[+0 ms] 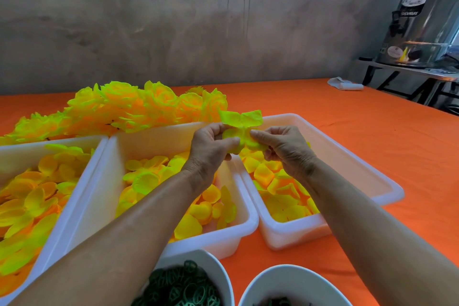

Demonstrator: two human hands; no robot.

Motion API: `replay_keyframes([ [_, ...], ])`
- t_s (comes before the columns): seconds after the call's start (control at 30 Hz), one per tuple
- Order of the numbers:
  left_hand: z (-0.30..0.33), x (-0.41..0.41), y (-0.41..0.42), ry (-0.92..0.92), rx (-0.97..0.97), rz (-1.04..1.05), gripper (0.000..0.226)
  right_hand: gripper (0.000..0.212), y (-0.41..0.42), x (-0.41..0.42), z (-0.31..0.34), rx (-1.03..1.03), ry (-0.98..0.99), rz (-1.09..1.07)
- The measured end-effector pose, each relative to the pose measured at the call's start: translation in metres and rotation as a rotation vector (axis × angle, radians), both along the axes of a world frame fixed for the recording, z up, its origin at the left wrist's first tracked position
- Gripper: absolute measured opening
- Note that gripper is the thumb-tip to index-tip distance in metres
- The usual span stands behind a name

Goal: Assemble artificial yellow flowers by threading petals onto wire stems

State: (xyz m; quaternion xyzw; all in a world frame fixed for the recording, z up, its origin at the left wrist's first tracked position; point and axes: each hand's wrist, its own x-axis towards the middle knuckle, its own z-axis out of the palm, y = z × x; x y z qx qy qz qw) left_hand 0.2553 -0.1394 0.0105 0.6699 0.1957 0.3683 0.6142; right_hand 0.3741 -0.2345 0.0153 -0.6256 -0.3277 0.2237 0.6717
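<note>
Yellow fabric petals (242, 129) are bunched up between both hands, held in the air above the gap between the middle tub (139, 206) and the right tub (330, 156). Left hand (211, 146) has fingers + thumb curled round the bunch, right hand (280, 148) pinches it from the other side w/ thumb and forefinger. Can't see any wire stem tbh, prob hidden inside the petals or behind the fingers.

What could go wrong imo: the petals are thin and floppy, so if the pinch loosens they fan out and slide off or drop back into the tubs w/ the loose petals (196, 211). Also easy to miss the centre hole and tear the fabric if pushed too hard. Finished flowers (139, 104) are piled at the back on the orange counter (372, 131), well clear.
</note>
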Motion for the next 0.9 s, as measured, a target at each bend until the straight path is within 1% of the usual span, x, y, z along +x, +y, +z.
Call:
replay_keyframes([
  [0.07,-0.002,0.0,0.001,0.009,0.011,-0.005,0.016,0.033,0.001,0.001,-0.001,0.012,-0.001,-0.031],
  [0.13,-0.004,-0.001,0.004,-0.004,-0.014,0.013,0.011,0.031,0.001,0.001,0.001,-0.017,0.056,0.011],
  [0.2,-0.004,-0.002,0.006,-0.028,-0.039,0.023,0.01,0.027,-0.001,0.001,0.004,-0.078,0.122,0.149],
  [0.27,-0.004,-0.002,0.008,-0.051,-0.06,0.051,0.012,0.02,-0.002,0.002,0.004,-0.128,0.128,0.304],
  [0.3,-0.003,-0.002,0.008,-0.054,-0.076,0.079,0.014,0.013,-0.002,0.002,0.003,-0.129,0.121,0.336],
  [0.33,-0.003,-0.002,0.008,-0.051,-0.088,0.102,0.017,0.006,-0.002,0.001,0.002,-0.121,0.12,0.328],
  [0.37,-0.003,-0.001,0.008,-0.044,-0.098,0.11,0.021,0.006,-0.001,0.001,0.001,-0.107,0.12,0.287],
  [0.47,-0.002,0.0,0.005,-0.014,-0.139,0.075,0.032,0.014,0.001,0.0,0.0,-0.062,0.104,0.143],
  [0.6,-0.004,0.002,0.0,0.066,-0.163,0.014,0.028,0.036,0.003,-0.002,-0.002,0.009,0.088,0.044],
  [0.73,-0.004,0.003,-0.001,0.092,-0.162,0.008,0.025,0.039,0.003,-0.003,-0.002,0.013,0.076,0.059],
  [0.83,-0.004,0.001,-0.001,0.086,-0.107,0.03,0.023,0.04,0.002,-0.004,-0.001,0.002,0.057,0.062],
  [0.9,-0.001,0.001,-0.004,0.107,0.038,0.095,0.022,0.041,0.001,-0.003,0.0,0.027,0.059,0.023],
])
